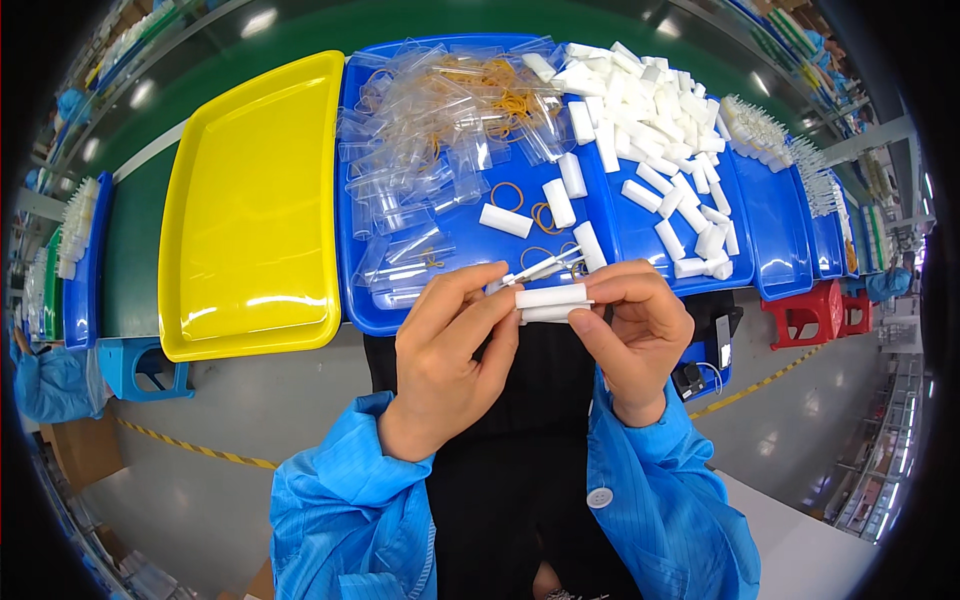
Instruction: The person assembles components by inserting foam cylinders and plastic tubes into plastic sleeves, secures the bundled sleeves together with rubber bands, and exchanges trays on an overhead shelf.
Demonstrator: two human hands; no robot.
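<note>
Both hands (436,368) pinch a white block, fingers bent.

Looks down from the wearer's head, through the left of two side-by-side fisheye lenses. Faces forward and steeply downward, upright and unmirrored. Sits near enough to show the left hand (445,362) and the right hand (640,340) just below the middle, above blue sleeves (350,510) at the lower edge. Reaches wide, past a yellow tray (252,205) to the floor (205,500) on both sides, bending straight edges toward a dark, rounded rim.
</note>
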